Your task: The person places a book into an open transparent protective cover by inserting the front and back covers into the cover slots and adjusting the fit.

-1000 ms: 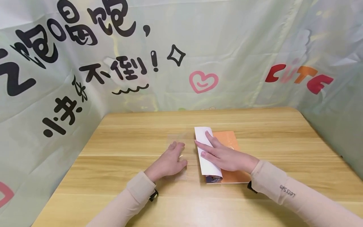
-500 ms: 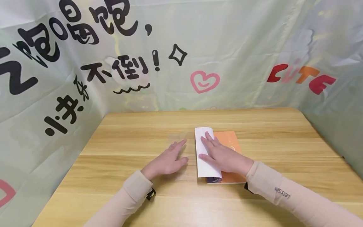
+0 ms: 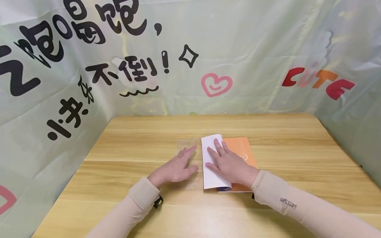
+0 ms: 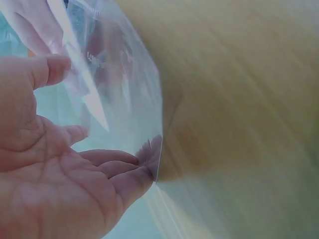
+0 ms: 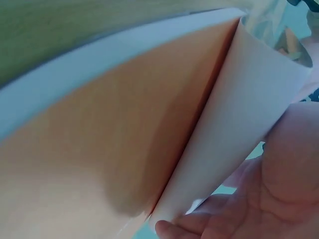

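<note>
And I've got my right grip (image 3: 233, 165) splayed on the white flap (image 3: 212, 175), left grip (image 3: 174, 170) relaxed at the clear film (image 4: 117, 94) beside it, "CUTE" lettering (image 3: 324, 76) beyond both.

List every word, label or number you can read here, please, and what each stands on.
"CUTE": backdrop, right
"饱喝饱,": backdrop, upper left; character before it cut off
"快乐不倒!": backdrop, below that
"Letssim", upside down, spelling uncertain: right sleeve
Too small or blurred: white marks on the dark strip at the white sheet's near end, on or behind the clear film, and on the orange cover.
</note>
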Tool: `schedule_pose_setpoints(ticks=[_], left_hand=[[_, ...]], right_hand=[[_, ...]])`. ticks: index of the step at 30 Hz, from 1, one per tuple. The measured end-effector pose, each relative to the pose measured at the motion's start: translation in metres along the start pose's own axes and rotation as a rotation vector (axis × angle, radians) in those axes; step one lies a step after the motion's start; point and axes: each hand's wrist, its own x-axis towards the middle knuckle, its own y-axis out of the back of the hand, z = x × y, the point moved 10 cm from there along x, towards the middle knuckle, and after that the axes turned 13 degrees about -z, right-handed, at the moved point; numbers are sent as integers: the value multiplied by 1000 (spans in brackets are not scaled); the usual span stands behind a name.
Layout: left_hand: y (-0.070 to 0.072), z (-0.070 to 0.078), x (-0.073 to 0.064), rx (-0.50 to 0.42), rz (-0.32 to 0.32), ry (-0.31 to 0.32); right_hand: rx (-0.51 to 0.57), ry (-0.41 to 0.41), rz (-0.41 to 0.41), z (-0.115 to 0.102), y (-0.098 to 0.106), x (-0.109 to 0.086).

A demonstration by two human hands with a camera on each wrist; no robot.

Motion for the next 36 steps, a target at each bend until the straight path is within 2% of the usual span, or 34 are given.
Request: schedule_pose_setpoints(ticks=[5, 13, 23, 36], left_hand=[[0, 1, 0, 13, -10, -4], [-2, 1, 1, 46, -31, 7], [-4, 0, -1, 75, -51, 27], [-8, -3, 0, 82, -56, 53]], right_hand=[[-101, -25, 17, -7, -1, 3], [-156, -47, 17, -15, -3, 7], [-195, -110, -13, -20, -6, 13], [-212, -134, 12, -23, -4, 15]])
